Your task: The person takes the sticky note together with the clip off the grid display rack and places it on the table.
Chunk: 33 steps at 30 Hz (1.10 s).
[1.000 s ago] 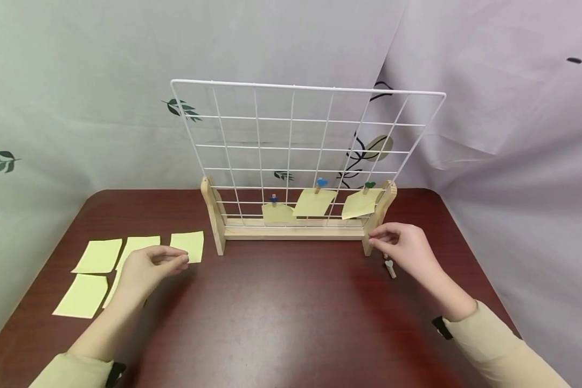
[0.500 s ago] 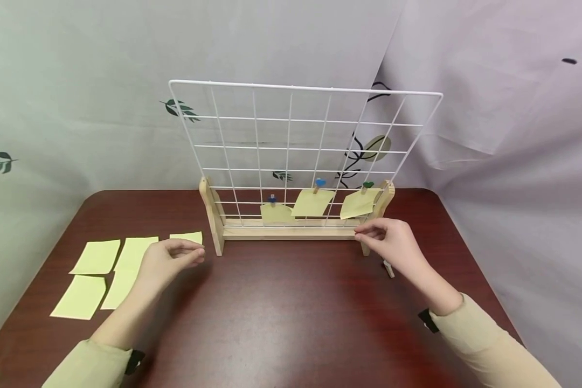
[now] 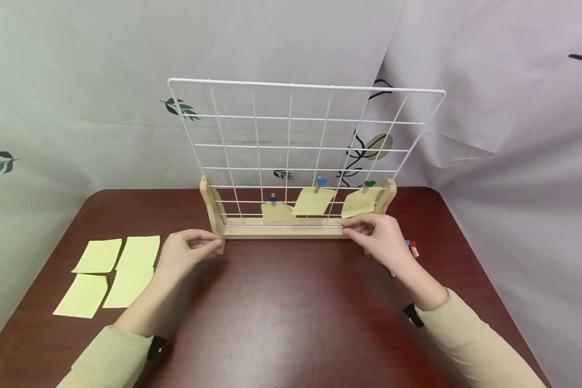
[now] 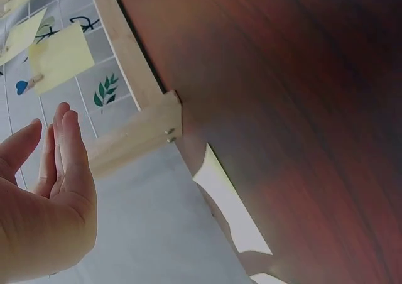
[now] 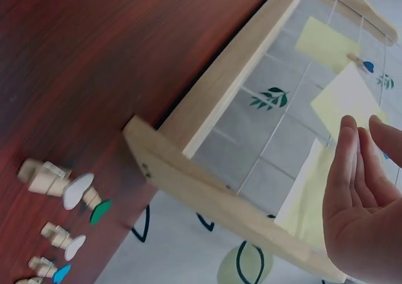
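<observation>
In the head view, my left hand (image 3: 186, 253) hovers by the left foot of a white wire grid rack (image 3: 291, 116) on a wooden base (image 3: 291, 233). The left wrist view shows its fingers extended, thumb apart, nothing between them. My right hand (image 3: 375, 237) is before the base's right end, just below a yellow sticky note (image 3: 362, 202). Its fingers are likewise extended and hold nothing in the right wrist view. Blue-heart clip (image 3: 321, 181), green-heart clip (image 3: 369, 184) and dark blue clip (image 3: 272, 198) fasten notes to the grid.
Several yellow notes (image 3: 97, 256) lie on the dark red table (image 3: 291, 312) at the left; another note (image 4: 229, 202) lies near the rack's left foot. Small wooden clips with coloured hearts (image 5: 78, 190) lie beyond the right foot. A patterned cloth (image 3: 102, 108) hangs behind.
Both hands have moved inward: the left to the right toward the rack's left foot, the right to the left along the base. Clips on the right have come into view; notes and rack stay put.
</observation>
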### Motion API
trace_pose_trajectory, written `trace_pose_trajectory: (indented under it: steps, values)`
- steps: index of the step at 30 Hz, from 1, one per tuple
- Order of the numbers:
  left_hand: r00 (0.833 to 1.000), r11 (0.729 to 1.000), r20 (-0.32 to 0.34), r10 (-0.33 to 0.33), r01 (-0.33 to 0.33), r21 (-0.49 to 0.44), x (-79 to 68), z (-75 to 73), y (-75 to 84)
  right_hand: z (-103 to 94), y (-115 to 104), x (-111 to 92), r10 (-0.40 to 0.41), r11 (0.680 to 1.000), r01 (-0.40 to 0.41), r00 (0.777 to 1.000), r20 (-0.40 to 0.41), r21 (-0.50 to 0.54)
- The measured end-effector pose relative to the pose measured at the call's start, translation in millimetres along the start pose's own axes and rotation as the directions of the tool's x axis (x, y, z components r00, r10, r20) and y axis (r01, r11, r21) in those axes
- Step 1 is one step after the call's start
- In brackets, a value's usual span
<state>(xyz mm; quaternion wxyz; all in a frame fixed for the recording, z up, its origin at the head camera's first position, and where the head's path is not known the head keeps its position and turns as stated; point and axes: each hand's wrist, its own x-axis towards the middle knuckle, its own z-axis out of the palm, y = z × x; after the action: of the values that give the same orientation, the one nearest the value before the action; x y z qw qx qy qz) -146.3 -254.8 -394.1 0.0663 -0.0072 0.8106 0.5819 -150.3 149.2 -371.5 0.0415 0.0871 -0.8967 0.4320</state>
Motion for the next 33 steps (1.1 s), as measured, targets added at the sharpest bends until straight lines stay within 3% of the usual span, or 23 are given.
trace_pose_trajectory:
  steps: [5, 17, 25, 33]
  values:
    - [1.000, 0.999, -0.002, 0.030, -0.030, -0.040, 5.1, 9.8, 2.5, 6.7, -5.4, 4.3, -0.028, 1.000, 0.029, 0.999, -0.019, 0.008]
    - [0.998, 0.998, -0.034, 0.053, -0.053, 0.022, 17.2, 30.0, 4.7, 24.9, -19.5, 14.0, -0.059, 0.994, 0.063, 0.997, -0.040, 0.090]
    - [0.989, 0.991, -0.057, 0.136, -0.135, 0.015, 25.8, 45.0, 1.7, 36.9, -30.2, 19.4, -0.076, 0.991, 0.081, 0.996, -0.054, 0.102]
    - [0.985, 0.987, -0.075, 0.154, -0.149, 0.058, 33.7, 57.8, -2.4, 50.1, -37.2, 25.5, -0.126, 0.985, 0.133, 0.990, -0.067, 0.113]
